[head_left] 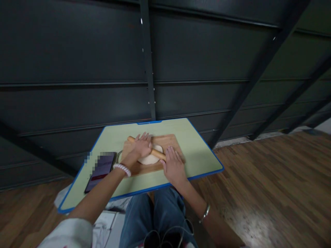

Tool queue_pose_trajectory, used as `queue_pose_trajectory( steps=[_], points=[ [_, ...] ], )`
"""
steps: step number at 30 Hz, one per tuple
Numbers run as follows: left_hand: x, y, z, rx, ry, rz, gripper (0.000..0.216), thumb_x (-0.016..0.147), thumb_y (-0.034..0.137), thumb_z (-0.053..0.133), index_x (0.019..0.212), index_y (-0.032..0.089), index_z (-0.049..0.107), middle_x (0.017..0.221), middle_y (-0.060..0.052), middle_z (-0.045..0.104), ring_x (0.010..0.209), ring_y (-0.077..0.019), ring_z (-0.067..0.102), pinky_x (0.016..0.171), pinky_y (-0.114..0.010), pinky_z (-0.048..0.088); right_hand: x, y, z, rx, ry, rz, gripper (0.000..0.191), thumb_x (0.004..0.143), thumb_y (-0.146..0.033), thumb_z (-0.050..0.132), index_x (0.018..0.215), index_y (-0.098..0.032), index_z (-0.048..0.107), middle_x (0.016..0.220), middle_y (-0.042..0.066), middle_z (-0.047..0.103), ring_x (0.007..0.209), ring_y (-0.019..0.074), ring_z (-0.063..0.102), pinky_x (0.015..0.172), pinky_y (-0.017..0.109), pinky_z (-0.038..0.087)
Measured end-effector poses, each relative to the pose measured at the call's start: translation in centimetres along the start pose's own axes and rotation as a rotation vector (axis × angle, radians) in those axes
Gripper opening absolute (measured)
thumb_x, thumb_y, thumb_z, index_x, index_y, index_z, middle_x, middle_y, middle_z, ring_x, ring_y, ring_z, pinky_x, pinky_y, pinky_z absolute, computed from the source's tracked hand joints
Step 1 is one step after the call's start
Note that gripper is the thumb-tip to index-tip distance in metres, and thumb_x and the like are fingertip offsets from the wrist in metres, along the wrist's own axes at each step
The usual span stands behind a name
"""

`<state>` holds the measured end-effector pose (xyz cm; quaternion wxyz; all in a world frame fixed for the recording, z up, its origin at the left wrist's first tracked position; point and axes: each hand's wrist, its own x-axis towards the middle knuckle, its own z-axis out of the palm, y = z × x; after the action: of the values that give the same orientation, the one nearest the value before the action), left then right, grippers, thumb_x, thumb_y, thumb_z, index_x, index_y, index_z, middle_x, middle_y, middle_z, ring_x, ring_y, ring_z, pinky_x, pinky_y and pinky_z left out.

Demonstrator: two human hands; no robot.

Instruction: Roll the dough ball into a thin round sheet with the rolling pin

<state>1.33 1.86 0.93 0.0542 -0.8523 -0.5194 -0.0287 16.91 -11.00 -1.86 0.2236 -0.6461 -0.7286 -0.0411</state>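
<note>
Phone point(103, 168) left of the left hand, partly pixelated, lying on the desk point(204, 148). Desk top is pale green with blue edging, under both hands. Dark panelled wall point(103, 51) ahead of the hands; wood floor point(245, 179) off to the right of them.

Left hand point(142, 147): palm down on the rolling pin point(158, 154) toward its far end, fingers stretched past it. Right hand point(174, 166): over the near end, fingers extended. Hands apart from each other, both laid flattish.

Wooden board point(169, 140) below the hands carries the dough point(148, 159): pale, flattened, pin across it, between the hands.
</note>
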Motion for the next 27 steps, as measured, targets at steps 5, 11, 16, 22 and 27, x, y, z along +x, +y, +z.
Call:
queue_pose_trajectory(
  steps=[5,11,16,22,27],
  points=[
    [-3.4,-0.5,0.1,0.004,0.072,0.008,0.052,0.091,0.028,0.023,0.135,0.007,0.042,0.145,-0.016,0.039,0.136,-0.0229,0.032,0.111,-0.04,0.025,-2.6,-2.8,-0.3,-0.007,-0.005,-0.014,0.06,0.094,-0.038,0.04,0.139,0.001,0.036,0.148,0.021,0.028,0.139,0.0295,0.023,0.114,0.044,0.021],
    [-7.0,-1.5,0.1,0.029,0.17,0.034,0.055,0.094,0.038,0.02,0.139,0.011,0.038,0.143,-0.014,0.043,0.136,-0.0233,0.033,0.111,-0.042,0.025,-2.8,-2.9,-0.4,0.039,0.014,-0.029,0.058,0.095,-0.039,0.034,0.137,0.001,0.04,0.143,0.021,0.04,0.136,0.0282,0.031,0.113,0.045,0.024],
    [-6.3,-1.7,-0.8,0.056,0.115,0.097,0.055,0.095,0.037,0.018,0.136,0.009,0.043,0.14,-0.015,0.046,0.133,-0.0232,0.037,0.11,-0.04,0.027,0.3,-1.0,0.5,0.015,0.019,0.02,0.058,0.094,-0.04,0.039,0.133,0.003,0.044,0.139,0.023,0.044,0.132,0.0297,0.037,0.111,0.044,0.027],
    [-3.3,-1.9,-0.8,0.091,0.081,0.122,0.054,0.096,0.035,0.015,0.126,0.012,0.053,0.133,-0.014,0.054,0.131,-0.0253,0.04,0.113,-0.051,0.015,4.7,1.3,1.2,-0.029,0.0,-0.018,0.057,0.097,-0.043,0.028,0.131,-0.002,0.048,0.134,0.022,0.05,0.13,0.0265,0.04,0.108,0.042,0.029],
    [-1.3,-2.1,0.0,0.06,0.046,0.08,0.056,0.095,0.042,0.013,0.131,0.018,0.049,0.139,-0.011,0.048,0.138,-0.022,0.029,0.114,-0.051,0.008,8.4,2.9,2.0,-0.041,-0.073,-0.063,0.053,0.099,-0.04,0.023,0.127,-0.006,0.052,0.131,0.017,0.055,0.129,0.022,0.043,0.108,0.038,0.028]
  ],
)
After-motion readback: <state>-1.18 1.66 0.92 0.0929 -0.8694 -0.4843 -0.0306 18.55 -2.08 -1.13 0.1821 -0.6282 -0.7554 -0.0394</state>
